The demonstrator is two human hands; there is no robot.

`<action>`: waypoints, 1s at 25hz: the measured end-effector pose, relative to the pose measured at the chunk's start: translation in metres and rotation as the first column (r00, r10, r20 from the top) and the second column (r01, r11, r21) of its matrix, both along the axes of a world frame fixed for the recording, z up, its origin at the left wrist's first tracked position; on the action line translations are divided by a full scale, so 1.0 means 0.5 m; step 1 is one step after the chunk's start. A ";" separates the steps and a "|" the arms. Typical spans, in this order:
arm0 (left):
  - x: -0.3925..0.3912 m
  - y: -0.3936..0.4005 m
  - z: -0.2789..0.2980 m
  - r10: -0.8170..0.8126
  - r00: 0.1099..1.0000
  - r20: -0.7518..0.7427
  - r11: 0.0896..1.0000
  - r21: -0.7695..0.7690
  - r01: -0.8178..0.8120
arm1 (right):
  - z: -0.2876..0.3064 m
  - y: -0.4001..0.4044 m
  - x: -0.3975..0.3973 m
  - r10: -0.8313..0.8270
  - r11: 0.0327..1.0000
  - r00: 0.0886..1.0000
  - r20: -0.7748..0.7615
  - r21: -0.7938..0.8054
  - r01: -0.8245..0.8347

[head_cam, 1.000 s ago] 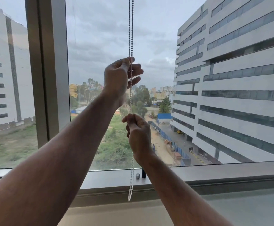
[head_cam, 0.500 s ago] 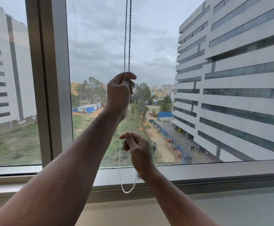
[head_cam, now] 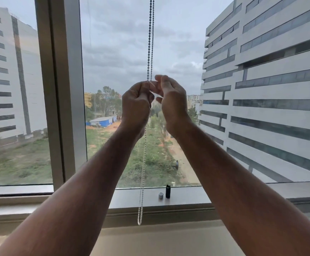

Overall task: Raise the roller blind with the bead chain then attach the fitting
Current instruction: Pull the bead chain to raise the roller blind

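Observation:
The bead chain (head_cam: 150,43) hangs as two strands down the middle of the window, and its white loop ends just below the sill. My left hand (head_cam: 135,106) is closed around the chain at chest height in front of the glass. My right hand (head_cam: 171,102) is raised right beside it, fingers curled and apart, their tips close to the chain, with no chain visible inside it. A small grey fitting piece (head_cam: 161,195) and a black cylindrical piece (head_cam: 168,191) stand on the window sill (head_cam: 187,196). The roller blind itself is out of view above.
A vertical window frame post (head_cam: 61,89) stands left of the chain. Through the glass I see office buildings on both sides and green ground below. A pale ledge (head_cam: 150,241) runs under the sill.
My right hand let go of the lower chain and rose up beside my left hand. My left hand stayed closed on the chain. The loop hangs straight and narrow again.

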State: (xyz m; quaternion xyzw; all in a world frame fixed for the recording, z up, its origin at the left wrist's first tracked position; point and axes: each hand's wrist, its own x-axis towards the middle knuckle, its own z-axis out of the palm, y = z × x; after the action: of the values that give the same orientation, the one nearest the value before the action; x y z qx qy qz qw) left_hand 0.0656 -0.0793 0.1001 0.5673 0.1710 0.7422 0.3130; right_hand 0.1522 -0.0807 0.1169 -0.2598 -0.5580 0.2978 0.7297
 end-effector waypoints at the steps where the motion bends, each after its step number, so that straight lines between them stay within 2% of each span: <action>1: 0.002 -0.001 0.001 -0.003 1.000 0.000 1.000 0.000 0.003 | 0.027 -0.004 -0.008 0.019 1.000 1.000 0.004 0.010 -0.019; 4: 0.005 0.000 0.001 -0.034 0.999 0.012 0.999 0.019 0.033 | 0.072 -0.010 -0.031 0.036 0.999 0.999 0.039 -0.001 -0.036; 9: 0.006 0.011 -0.008 0.039 0.999 -0.017 0.999 0.035 -0.039 | 0.060 0.001 -0.040 -0.075 0.997 0.994 0.077 0.007 0.074; 13: 0.009 0.017 -0.011 0.023 0.999 -0.028 0.999 0.024 -0.022 | 0.056 0.005 -0.032 -0.102 0.994 0.991 0.089 0.033 0.100; 18: 0.012 0.026 -0.018 -0.018 0.999 -0.038 0.999 -0.036 0.017 | 0.058 0.011 -0.024 -0.160 0.987 0.978 0.131 0.038 0.157; 25: 0.001 0.038 -0.115 -0.100 0.992 -0.072 0.985 -0.147 0.088 | 0.011 0.039 -0.026 -0.195 0.980 0.966 0.167 0.004 0.197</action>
State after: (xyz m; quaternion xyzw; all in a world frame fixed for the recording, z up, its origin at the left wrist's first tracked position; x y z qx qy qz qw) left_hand 0.0660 -0.0604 0.0428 0.5796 0.2094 0.6893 0.3809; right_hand 0.1392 -0.0612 0.1222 -0.3425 -0.5866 0.2050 0.7047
